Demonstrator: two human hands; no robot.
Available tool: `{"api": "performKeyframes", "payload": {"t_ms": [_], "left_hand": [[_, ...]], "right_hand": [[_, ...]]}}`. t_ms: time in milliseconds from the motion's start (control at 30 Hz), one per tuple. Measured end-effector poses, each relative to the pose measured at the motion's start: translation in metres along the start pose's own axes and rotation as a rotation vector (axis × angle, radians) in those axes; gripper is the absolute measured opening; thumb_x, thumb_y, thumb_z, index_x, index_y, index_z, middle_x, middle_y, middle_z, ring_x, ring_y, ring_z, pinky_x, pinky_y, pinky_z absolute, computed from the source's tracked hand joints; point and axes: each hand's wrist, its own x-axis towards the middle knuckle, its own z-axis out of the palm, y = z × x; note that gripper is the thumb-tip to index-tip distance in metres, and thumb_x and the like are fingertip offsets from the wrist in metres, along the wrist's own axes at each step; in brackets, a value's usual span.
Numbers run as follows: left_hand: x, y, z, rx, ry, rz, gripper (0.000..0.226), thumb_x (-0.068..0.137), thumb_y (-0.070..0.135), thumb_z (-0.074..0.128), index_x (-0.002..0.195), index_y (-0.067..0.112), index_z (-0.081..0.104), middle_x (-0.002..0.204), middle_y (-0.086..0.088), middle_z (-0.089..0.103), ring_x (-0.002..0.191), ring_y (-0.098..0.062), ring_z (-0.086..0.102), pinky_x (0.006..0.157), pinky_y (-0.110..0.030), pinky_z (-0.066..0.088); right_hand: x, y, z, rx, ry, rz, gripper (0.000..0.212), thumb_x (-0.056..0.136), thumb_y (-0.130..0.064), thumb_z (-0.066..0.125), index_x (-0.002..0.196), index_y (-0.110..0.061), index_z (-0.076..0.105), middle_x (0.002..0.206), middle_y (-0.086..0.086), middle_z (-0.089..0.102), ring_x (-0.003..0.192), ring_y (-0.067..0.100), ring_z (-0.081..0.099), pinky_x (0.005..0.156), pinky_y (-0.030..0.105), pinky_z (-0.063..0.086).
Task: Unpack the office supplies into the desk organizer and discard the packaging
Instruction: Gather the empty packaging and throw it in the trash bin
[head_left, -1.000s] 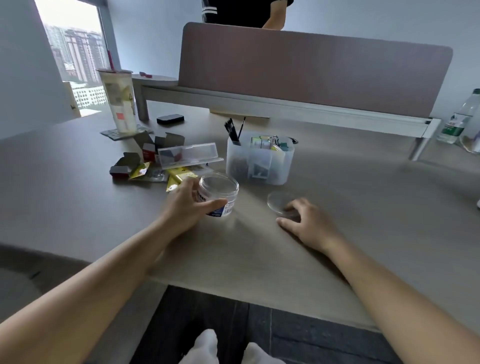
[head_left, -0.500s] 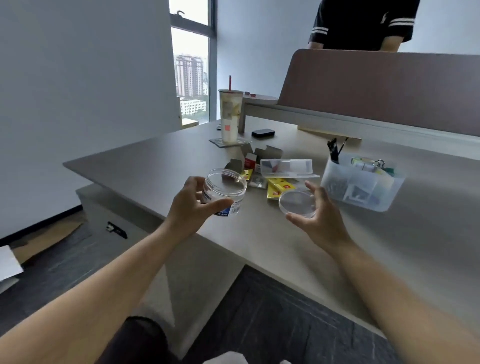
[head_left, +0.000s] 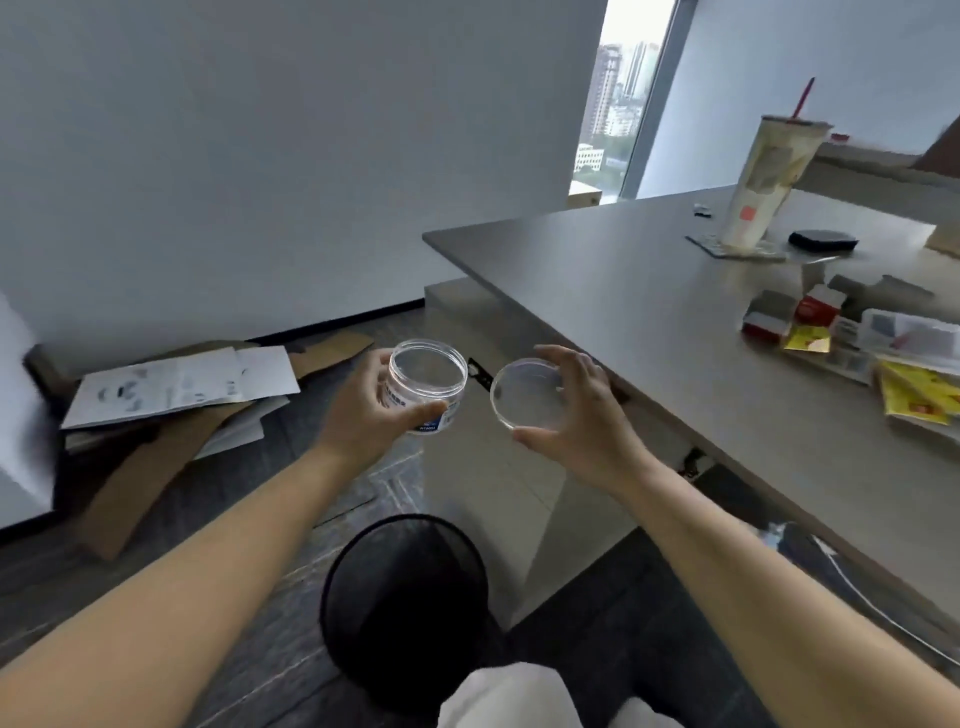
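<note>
Both forearms reach out above the black bin (head_left: 405, 608), the left hand (head_left: 363, 410) wrapped around an open, seemingly empty clear jar (head_left: 427, 387) held upright, the right hand (head_left: 576, 410) pinching its clear lid (head_left: 529, 395) by the rim just beside it, left of the worktop (head_left: 649, 312) edge.

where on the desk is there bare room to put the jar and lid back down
The near-left stretch of the desk is bare, from its corner to the tall cup. The packaging pile crowds the right side. Jar and lid are held off the desk.
</note>
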Motion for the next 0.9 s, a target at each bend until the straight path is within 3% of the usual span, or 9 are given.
{"api": "performKeyframes", "payload": {"t_ms": [100,167,267,400,500,600,700,900], "left_hand": [[-0.007,-0.044,-0.015,0.062,0.004,-0.128,0.070,0.063,0.030,0.079,0.121,0.014,0.044,0.104,0.007,0.049,0.086,-0.005,0.050,0.073,-0.018,0.037],[-0.012,-0.075,-0.016,0.110,-0.004,-0.202,0.067,0.065,0.025,0.079,0.122,0.014,0.044,0.107,0.006,0.048,0.094,-0.010,0.048,0.076,-0.019,0.036],[-0.019,-0.125,-0.011,0.169,-0.085,-0.311,0.077,0.055,0.040,0.080,0.119,0.019,0.044,0.110,0.005,0.054,0.099,-0.015,0.053,0.082,-0.026,0.042],[-0.022,-0.178,0.004,0.217,-0.175,-0.413,0.067,0.065,0.025,0.078,0.122,0.015,0.044,0.115,0.002,0.054,0.098,-0.014,0.052,0.080,-0.024,0.038],[-0.020,-0.206,0.018,0.287,-0.256,-0.455,0.071,0.064,0.027,0.079,0.124,0.014,0.043,0.115,0.003,0.053,0.102,-0.016,0.052,0.081,-0.024,0.037],[-0.017,-0.222,0.032,0.361,-0.352,-0.481,0.078,0.068,0.024,0.076,0.132,0.010,0.035,0.134,-0.009,0.046,0.121,-0.026,0.044,0.090,-0.028,0.035],[-0.014,-0.230,0.036,0.467,-0.441,-0.496,0.083,0.074,0.025,0.071,0.139,0.008,0.022,0.147,-0.011,0.029,0.134,-0.026,0.029,0.105,-0.029,0.026],[0.000,-0.228,0.029,0.683,-0.535,-0.453,0.062,0.085,0.030,0.057,0.135,0.006,0.030,0.143,-0.014,0.034,0.129,-0.029,0.035,0.103,-0.035,0.032]], "right_hand": [[0.004,0.011,0.050,-0.004,-0.120,0.069,0.077,0.069,-0.020,0.074,0.133,-0.021,0.031,0.137,0.003,0.035,0.125,0.015,0.031,0.091,0.012,0.022],[0.005,0.022,0.079,-0.031,-0.173,0.107,0.077,0.069,-0.020,0.073,0.133,-0.018,0.031,0.138,0.005,0.035,0.125,0.018,0.031,0.084,0.010,0.022],[0.001,0.037,0.118,-0.069,-0.265,0.165,0.071,0.068,-0.016,0.074,0.128,-0.005,0.038,0.132,0.013,0.043,0.122,0.026,0.037,0.092,0.022,0.027],[-0.003,0.065,0.162,-0.117,-0.390,0.241,0.079,0.069,-0.023,0.075,0.133,-0.009,0.032,0.136,0.012,0.038,0.126,0.026,0.034,0.102,0.027,0.025],[0.000,0.084,0.191,-0.125,-0.486,0.276,0.079,0.070,-0.025,0.074,0.134,-0.009,0.030,0.136,0.012,0.036,0.126,0.026,0.033,0.102,0.029,0.027],[0.005,0.096,0.214,-0.131,-0.554,0.267,0.082,0.072,-0.027,0.072,0.138,-0.011,0.025,0.142,0.011,0.031,0.131,0.026,0.029,0.107,0.033,0.026],[0.008,0.106,0.232,-0.173,-0.648,0.250,0.079,0.079,-0.029,0.065,0.141,-0.011,0.018,0.150,0.010,0.020,0.138,0.024,0.019,0.112,0.035,0.021],[0.014,0.107,0.233,-0.289,-0.649,0.209,0.058,0.088,-0.028,0.052,0.138,-0.009,0.028,0.147,0.012,0.026,0.135,0.028,0.025,0.109,0.035,0.024]]}}
